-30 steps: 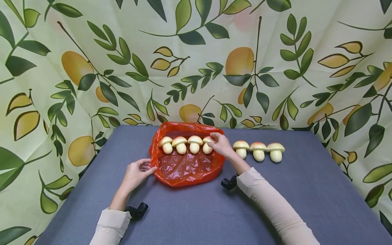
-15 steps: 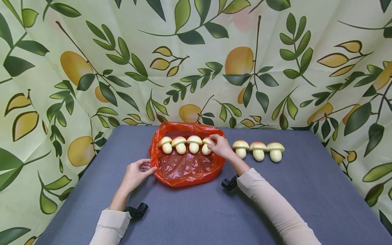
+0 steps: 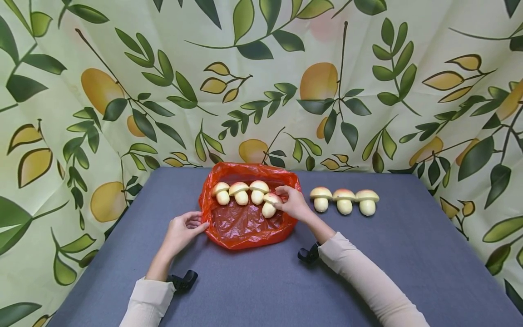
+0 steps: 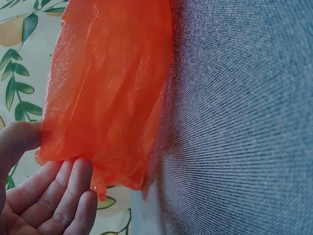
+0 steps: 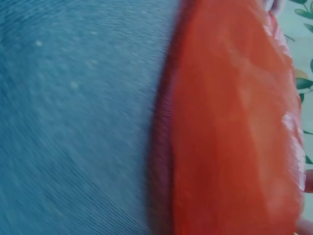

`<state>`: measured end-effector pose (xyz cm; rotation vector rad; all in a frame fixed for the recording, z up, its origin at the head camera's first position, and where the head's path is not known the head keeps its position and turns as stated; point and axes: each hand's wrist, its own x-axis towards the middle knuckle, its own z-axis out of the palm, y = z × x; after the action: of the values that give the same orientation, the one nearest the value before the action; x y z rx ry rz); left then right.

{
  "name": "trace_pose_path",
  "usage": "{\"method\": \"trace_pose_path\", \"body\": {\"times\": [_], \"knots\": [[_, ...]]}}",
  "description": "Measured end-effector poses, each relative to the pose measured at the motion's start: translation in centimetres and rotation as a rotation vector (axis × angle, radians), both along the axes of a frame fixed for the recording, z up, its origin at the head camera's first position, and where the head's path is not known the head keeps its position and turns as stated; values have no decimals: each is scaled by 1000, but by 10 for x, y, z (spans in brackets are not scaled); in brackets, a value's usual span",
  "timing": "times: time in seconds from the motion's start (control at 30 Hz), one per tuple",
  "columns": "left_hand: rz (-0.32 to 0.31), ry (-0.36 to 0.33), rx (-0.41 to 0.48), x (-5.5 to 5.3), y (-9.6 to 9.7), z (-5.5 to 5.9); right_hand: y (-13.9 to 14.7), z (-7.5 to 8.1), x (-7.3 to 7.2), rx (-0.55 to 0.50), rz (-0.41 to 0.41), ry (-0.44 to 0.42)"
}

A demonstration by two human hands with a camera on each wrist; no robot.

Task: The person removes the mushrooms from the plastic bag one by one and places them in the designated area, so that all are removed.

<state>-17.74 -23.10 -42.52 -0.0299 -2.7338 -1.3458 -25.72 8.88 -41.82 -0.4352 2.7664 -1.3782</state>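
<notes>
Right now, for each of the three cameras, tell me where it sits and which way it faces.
Head: worn on the head, facing forward and down at the grey table, the orange plastic bag and toy mushrooms; both hands and sleeves show.
Left wrist: on the left wrist, close on the bag's edge; the left hand shows, its fingers touching it.
Right wrist: on the right wrist, blurred, facing the bag's side; barely a fingertip shows.
Shared: all three show the bag and table.

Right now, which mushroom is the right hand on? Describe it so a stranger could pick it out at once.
On the grey table lies a red bag with four mushrooms on it. Three stand in a row at the back; the fourth mushroom sits nearer the viewer, at the row's right end. It alone is out of line, pinched by the right hand.
</notes>
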Motion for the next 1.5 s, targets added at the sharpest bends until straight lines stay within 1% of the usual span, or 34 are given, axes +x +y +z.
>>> {"method": "trace_pose_path", "body": {"times": [0.07, 0.17, 0.27, 0.4, 0.63, 0.83, 1.03, 1.17, 1.33, 1.5], "knots": [[-1, -2, 2, 0, 0, 0, -2, -4, 0, -5, -12, 0], [-2, -5, 3, 0, 1, 1, -5, -10, 1, 35, -42, 22], [-4, -6, 4, 0, 1, 1, -7, -14, 0, 51, -67, 19], [-5, -2, 3, -2, 1, 0, -9, -17, -1, 46, -82, 7], [-3, 0, -1, -1, 1, 1, -10, -21, -3, 54, -105, 14], [-6, -3, -3, -1, 1, 2, -10, -22, -2, 56, -94, 42], [-5, -4, -5, 0, 0, 2, -10, -21, -1, 60, -97, 17], [-1, -2, -5, 0, 0, 2, -10, -19, 0, 61, -88, 29], [1, 0, -5, 0, 0, 1, -10, -15, 1, 12, -72, 29], [-4, 2, 0, 0, -1, 0, -8, -12, 3, -31, -40, 33]]}}
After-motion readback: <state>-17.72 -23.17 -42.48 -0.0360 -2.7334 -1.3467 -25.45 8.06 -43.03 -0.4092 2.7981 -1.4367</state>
